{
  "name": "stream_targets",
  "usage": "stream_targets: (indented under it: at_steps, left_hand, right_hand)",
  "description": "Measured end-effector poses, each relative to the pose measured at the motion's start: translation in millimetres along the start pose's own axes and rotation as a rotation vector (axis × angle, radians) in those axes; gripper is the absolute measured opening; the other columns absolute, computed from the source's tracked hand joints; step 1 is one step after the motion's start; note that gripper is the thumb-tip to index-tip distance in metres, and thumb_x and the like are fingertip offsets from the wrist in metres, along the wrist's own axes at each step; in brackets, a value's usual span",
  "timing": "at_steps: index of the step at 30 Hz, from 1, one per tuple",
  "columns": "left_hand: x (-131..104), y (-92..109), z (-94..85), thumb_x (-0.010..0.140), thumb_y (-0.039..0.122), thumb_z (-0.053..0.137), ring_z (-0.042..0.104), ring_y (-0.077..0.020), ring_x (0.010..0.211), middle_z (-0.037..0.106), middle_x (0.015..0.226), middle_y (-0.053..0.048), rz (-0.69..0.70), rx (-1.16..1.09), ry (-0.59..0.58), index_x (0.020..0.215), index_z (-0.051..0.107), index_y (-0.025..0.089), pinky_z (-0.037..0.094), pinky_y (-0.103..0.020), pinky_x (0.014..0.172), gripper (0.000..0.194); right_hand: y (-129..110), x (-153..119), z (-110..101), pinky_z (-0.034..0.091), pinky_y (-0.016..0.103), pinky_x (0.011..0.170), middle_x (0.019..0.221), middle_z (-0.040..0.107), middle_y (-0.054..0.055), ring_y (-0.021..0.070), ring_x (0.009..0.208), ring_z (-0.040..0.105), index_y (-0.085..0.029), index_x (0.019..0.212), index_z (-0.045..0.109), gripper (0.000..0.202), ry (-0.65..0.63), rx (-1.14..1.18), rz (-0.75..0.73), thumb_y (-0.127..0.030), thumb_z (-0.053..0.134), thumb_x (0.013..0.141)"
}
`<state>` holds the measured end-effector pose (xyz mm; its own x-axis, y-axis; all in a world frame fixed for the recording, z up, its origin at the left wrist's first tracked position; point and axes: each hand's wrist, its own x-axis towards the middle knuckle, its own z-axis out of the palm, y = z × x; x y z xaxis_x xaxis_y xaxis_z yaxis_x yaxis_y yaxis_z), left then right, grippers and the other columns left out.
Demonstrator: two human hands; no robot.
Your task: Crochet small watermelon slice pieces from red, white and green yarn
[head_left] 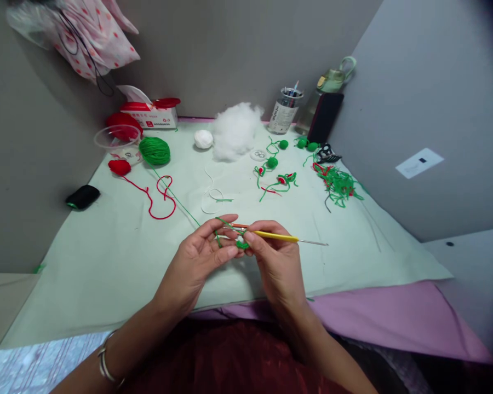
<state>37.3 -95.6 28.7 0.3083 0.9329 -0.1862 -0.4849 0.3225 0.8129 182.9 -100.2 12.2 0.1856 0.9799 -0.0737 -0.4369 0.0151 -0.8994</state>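
Observation:
Between my hands is a small green crocheted piece (242, 244). My left hand (203, 249) pinches its left side, with green yarn looped round the fingers. A strand (181, 203) runs from there back to the green yarn ball (155, 151). My right hand (277, 257) is closed round a crochet hook with a yellow handle (277, 236), whose metal shaft points right. The fingertips of my right hand are at the right side of the green piece. An orange part (239, 225) shows just behind the fingers.
Red yarn (119, 167) lies at the left, near a black spool (83, 197). White stuffing (236, 131) and a white ball (203, 139) sit at the back. Small green pieces (272, 163), yarn scraps (339, 186), a pen jar (285, 112), a bottle (312, 109) and a phone (326, 117) are at the right.

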Motion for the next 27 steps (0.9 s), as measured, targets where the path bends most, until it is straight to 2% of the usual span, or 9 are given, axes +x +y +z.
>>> stream_targets:
  at_steps: [4, 8, 13, 16, 19, 22, 27]
  left_hand:
    - [1.8, -0.3, 0.9, 0.083, 0.017, 0.085, 0.069, -0.0085, 0.078, 0.077, 0.089, 0.001, -0.005, 0.034, -0.033, 0.12, 0.075, 0.023, 0.055, -0.02, 0.083, 0.039]
    - [2.5, -0.4, -0.9, 0.084, 0.02, 0.085, 0.068, -0.0076, 0.073, 0.072, 0.08, 0.004, 0.023, 0.116, -0.023, 0.113, 0.077, 0.024, 0.053, -0.018, 0.076, 0.03]
    - [-0.7, 5.6, -5.8, 0.085, 0.021, 0.083, 0.068, -0.0084, 0.076, 0.068, 0.078, 0.006, 0.029, 0.23, -0.032, 0.115, 0.077, 0.026, 0.053, -0.018, 0.077, 0.031]
    - [-1.4, 8.0, -7.8, 0.085, 0.019, 0.082, 0.067, -0.0091, 0.078, 0.066, 0.077, 0.005, 0.047, 0.294, 0.007, 0.113, 0.077, 0.024, 0.053, -0.018, 0.077, 0.029]
    - [0.0, 4.4, -7.6, 0.082, 0.018, 0.084, 0.068, -0.0108, 0.085, 0.069, 0.083, 0.004, 0.077, 0.269, 0.037, 0.118, 0.075, 0.024, 0.055, -0.02, 0.082, 0.038]
    - [2.3, -1.8, -4.5, 0.081, 0.018, 0.085, 0.07, -0.0127, 0.092, 0.073, 0.093, 0.003, 0.076, 0.197, 0.008, 0.126, 0.071, 0.026, 0.055, -0.023, 0.088, 0.048]
    - [3.3, 0.3, 0.3, 0.083, 0.019, 0.082, 0.068, -0.0126, 0.083, 0.067, 0.08, 0.004, 0.051, 0.221, -0.016, 0.125, 0.07, 0.023, 0.054, -0.025, 0.084, 0.044]
  right_hand:
    - [1.3, -0.8, -0.3, 0.049, 0.021, 0.058, 0.069, 0.07, -0.003, 0.0092, 0.06, 0.059, -0.023, 0.082, 0.078, 0.015, -0.002, -0.021, -0.025, -0.028, 0.09, 0.073]
    - [1.3, -2.4, -0.8, 0.049, 0.02, 0.057, 0.071, 0.072, -0.004, 0.0083, 0.06, 0.059, -0.024, 0.081, 0.079, 0.014, 0.029, -0.046, -0.055, -0.027, 0.09, 0.074]
    - [0.3, -2.6, -1.0, 0.048, 0.02, 0.057, 0.071, 0.072, -0.004, 0.0078, 0.059, 0.059, -0.024, 0.08, 0.079, 0.014, 0.041, -0.025, -0.054, -0.025, 0.09, 0.073]
    - [-1.0, -0.3, -1.1, 0.047, 0.019, 0.057, 0.066, 0.069, -0.004, 0.0074, 0.057, 0.058, -0.023, 0.079, 0.079, 0.015, 0.038, 0.032, -0.01, -0.025, 0.091, 0.071]
    - [-3.2, 1.7, -0.5, 0.046, 0.019, 0.057, 0.065, 0.069, -0.004, 0.007, 0.057, 0.056, -0.022, 0.077, 0.078, 0.017, 0.026, 0.081, 0.022, -0.025, 0.091, 0.069]
    - [-5.0, 2.0, 1.6, 0.047, 0.02, 0.058, 0.064, 0.068, -0.004, 0.0072, 0.056, 0.054, -0.021, 0.078, 0.077, 0.017, 0.017, 0.099, 0.044, -0.025, 0.091, 0.068]
    - [-3.9, 1.2, 3.5, 0.046, 0.022, 0.056, 0.062, 0.066, -0.004, 0.009, 0.056, 0.054, -0.021, 0.078, 0.075, 0.02, 0.028, 0.071, 0.041, -0.027, 0.091, 0.067]
